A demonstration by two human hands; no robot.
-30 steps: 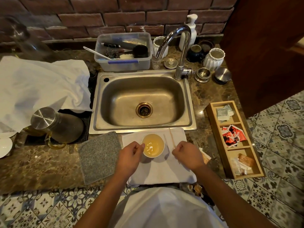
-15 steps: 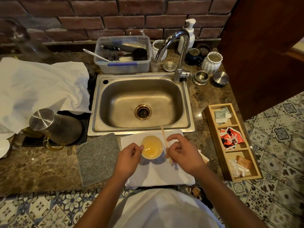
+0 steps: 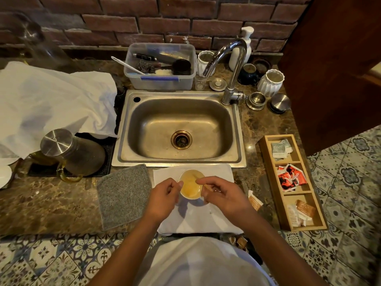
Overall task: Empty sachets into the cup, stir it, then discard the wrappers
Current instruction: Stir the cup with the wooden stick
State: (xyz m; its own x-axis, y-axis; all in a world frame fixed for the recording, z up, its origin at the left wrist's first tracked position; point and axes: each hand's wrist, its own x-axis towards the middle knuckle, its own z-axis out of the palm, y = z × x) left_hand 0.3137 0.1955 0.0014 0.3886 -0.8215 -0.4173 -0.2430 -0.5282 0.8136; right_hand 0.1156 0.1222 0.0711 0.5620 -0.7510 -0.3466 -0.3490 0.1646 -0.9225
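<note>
the cup [image 3: 190, 184] sits on a white cloth [image 3: 198, 219] just in front of the sink [image 3: 179, 129], holding a pale amber liquid. the left hand [image 3: 162, 200] curls its fingers against the cup's left side, steadying it. the right hand [image 3: 223, 198] pinches a thin wooden stir stick [image 3: 203, 183] whose far end dips into the liquid. a torn sachet wrapper [image 3: 254, 201] lies on the counter just right of the cloth. further right, a wooden tray [image 3: 266, 153] holds more sachets in three compartments. a grey mat [image 3: 123, 195] lies left of the cloth.
</note>
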